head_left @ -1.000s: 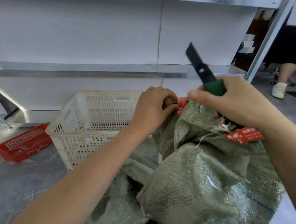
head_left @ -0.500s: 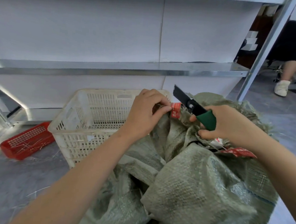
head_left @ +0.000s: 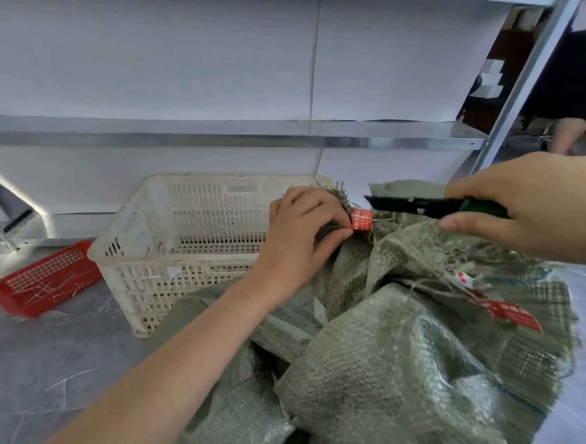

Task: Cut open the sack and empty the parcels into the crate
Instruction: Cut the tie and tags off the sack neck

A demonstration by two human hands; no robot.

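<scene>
Left hand (head_left: 305, 229): fingers (head_left: 320, 203) curled, thumb pressed against them, pinching the bunched neck of the sack (head_left: 396, 365) just beside a red tag (head_left: 361, 223). Frayed fibres sticking up behind the knuckles.

Right hand (head_left: 532, 205): fingers wrapped round the green handle of a utility knife (head_left: 423, 207), thumb laid along the underside. Black blade section extended, pointing left and roughly level, tip just above and to the right of the red tag. Contact between blade and fabric not discernible.

Sack: woven plastic fabric, dull olive-green, coarse visible weave with a slight sheen. Heavily crumpled and folded, bulging in the near foreground. Position: on the grey floor (head_left: 19, 359), directly ahead and right of centre. Loose threads and frayed edges along the upper folds under the right hand. Second red tag (head_left: 505, 312) with white print lying on the right-hand folds, thin strings close by. Contents hidden by the fabric.

Crate (head_left: 194, 236): off-white perforated plastic, upright on the floor, to the left of and behind the sack neck, close against the sack's left folds. Flat red tray (head_left: 46, 277) on the floor to the crate's left, loose strands inside. Metal shelf (head_left: 221, 131) running behind both.
</scene>
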